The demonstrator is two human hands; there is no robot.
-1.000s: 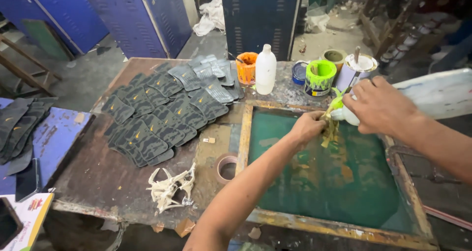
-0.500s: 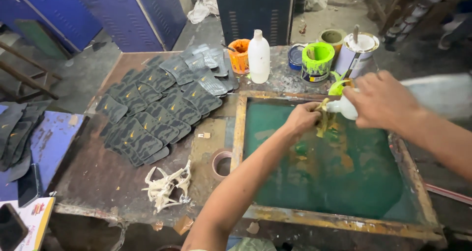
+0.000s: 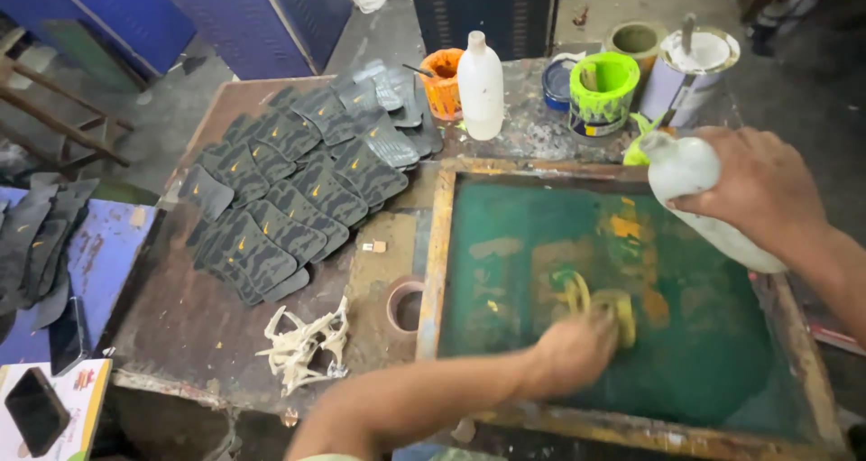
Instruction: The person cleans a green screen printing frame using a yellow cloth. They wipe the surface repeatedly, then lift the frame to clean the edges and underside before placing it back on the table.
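Bench: your worn brown worktable [image 3: 194, 335].
Left on it: dark printed pieces [image 3: 298, 186] (overlapping).
Right: wooden-framed green screen [image 3: 713, 371].
Rear: paint pots [image 3: 603, 91].

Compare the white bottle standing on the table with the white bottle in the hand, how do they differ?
The standing bottle is upright among the paint pots, untouched; the held bottle is tipped on its side over the screen frame, in the right hand. The standing bottle looks clean; the held bottle looks smudged, with a yellow-green tip. The standing bottle shows whole; the held bottle is partly covered by fingers. Both are white plastic with narrow necks.
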